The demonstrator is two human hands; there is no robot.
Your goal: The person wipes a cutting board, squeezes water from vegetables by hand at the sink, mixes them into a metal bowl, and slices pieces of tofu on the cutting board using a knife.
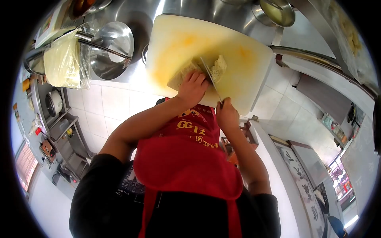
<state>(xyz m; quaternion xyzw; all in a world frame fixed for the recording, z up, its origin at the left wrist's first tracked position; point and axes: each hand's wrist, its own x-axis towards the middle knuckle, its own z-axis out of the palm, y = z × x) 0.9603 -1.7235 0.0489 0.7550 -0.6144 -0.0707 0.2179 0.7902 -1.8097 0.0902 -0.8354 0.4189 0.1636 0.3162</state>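
On a thick, pale yellow-stained cutting board (174,31) lies a beige, porous-looking piece of food (179,78). My left hand (193,88) presses down on it with bent fingers, close to the knife. My right hand (228,114) is closed round the handle of a knife (210,75), whose blade points away from me, seen nearly edge-on. The blade stands between the held piece and a separate cut piece of the same food (218,69) on the right. Part of the held piece is hidden under my left hand.
Left of the board is a shiny metal bowl (104,65), with a plastic-wrapped pale stack (61,63) beyond it. A metal pot (274,14) stands at the board's far right corner. A steel shelf (65,127) is at far left; a metal rail (309,51) runs at right.
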